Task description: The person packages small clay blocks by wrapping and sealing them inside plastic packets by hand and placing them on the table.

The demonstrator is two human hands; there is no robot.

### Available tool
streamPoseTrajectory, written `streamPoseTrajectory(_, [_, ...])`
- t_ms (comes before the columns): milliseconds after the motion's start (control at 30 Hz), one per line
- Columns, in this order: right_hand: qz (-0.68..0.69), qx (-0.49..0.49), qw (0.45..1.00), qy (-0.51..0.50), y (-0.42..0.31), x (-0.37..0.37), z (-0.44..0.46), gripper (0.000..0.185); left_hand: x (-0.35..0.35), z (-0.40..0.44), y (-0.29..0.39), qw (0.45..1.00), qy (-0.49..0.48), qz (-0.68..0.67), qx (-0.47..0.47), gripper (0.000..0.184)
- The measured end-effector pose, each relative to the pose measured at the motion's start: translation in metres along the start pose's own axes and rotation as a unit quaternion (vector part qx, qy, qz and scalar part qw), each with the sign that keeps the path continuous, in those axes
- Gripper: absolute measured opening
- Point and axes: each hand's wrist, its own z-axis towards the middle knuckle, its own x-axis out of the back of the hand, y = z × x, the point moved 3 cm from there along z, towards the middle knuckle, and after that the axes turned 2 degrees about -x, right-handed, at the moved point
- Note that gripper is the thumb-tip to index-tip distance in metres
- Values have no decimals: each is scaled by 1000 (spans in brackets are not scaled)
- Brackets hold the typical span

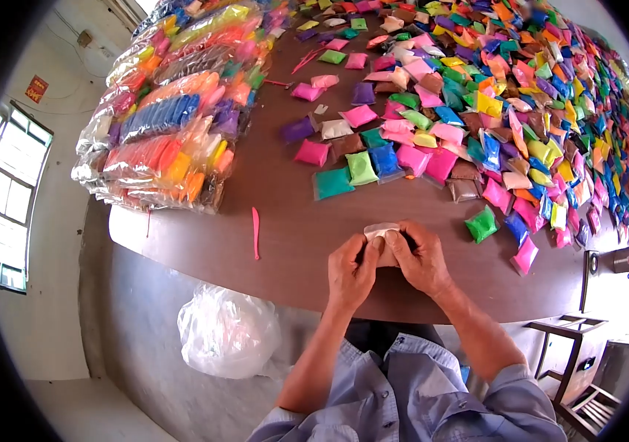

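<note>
My left hand (pixel 350 269) and my right hand (pixel 426 264) meet near the table's front edge, both closed on a small pale plastic packet (pixel 387 258). The thumbs press on its upper part, and fingers behind hide some of it. Beyond the hands lie a teal packet (pixel 333 183), a light green packet (pixel 361 169) and a blue packet (pixel 384 160), all flat on the table. To the right is a green packet (pixel 482 225) with a pink packet (pixel 525 255) farther right. Left of the hands lies a thin pink plastic stick (pixel 256 234).
A large heap of coloured packets (pixel 543 110) spreads over the right and back of the brown table (pixel 292 228). Bulky clear bags of sorted packets (pixel 159 118) are stacked at the left. On the floor sits a translucent plastic bag (pixel 227 331); a stool (pixel 576 353) stands right.
</note>
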Motion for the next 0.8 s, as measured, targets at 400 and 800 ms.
streamPoseTrajectory(400, [1, 55, 998, -11, -8, -5, 27, 14, -9, 5, 1, 997, 57, -39, 26, 23])
streamPoseTrajectory(800, [25, 28, 998, -48, -5, 2, 28, 18, -7, 3, 11, 996, 48, -61, 47, 19])
